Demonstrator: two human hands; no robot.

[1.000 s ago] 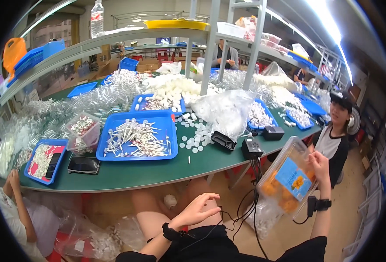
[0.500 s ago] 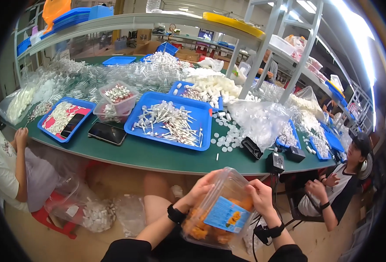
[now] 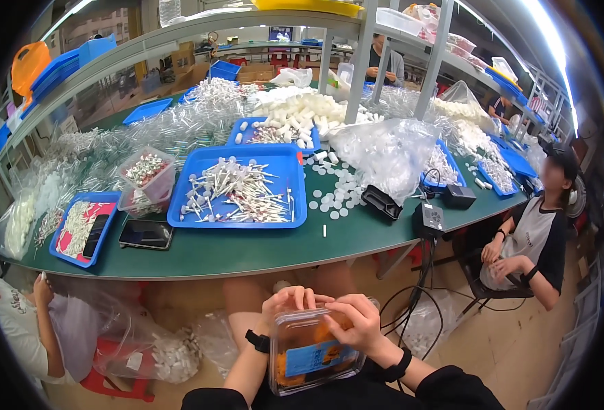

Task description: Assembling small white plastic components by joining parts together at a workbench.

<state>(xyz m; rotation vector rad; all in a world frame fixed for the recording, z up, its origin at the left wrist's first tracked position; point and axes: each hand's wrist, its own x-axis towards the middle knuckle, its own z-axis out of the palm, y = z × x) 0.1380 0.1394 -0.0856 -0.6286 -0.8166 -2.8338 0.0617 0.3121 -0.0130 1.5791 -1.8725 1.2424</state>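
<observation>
A clear plastic food box [image 3: 302, 336] with orange-brown food inside and a blue label on its face rests tilted at my lap, below the table edge. At its top rim, my left hand [image 3: 289, 302] curls its fingers along the far edge. My right hand [image 3: 353, 320] grips the top right corner, its thumb over the front face and fingers close to those of the left. The lid appears to be on; the fingers cover part of the rim.
On the green table [image 3: 247, 256] are a large blue tray [image 3: 237, 224] of white stick-like parts, a phone [image 3: 146, 234], a black adapter [image 3: 428, 220] with dangling cables, and a clear plastic bag [image 3: 387, 154]. People sit left and right; a seated co-worker [image 3: 531, 239] is at the right.
The box has turned more upright and moved slightly left and lower. My hands have shifted from its sides to its top rim, closer together. The view has swung to the right.
</observation>
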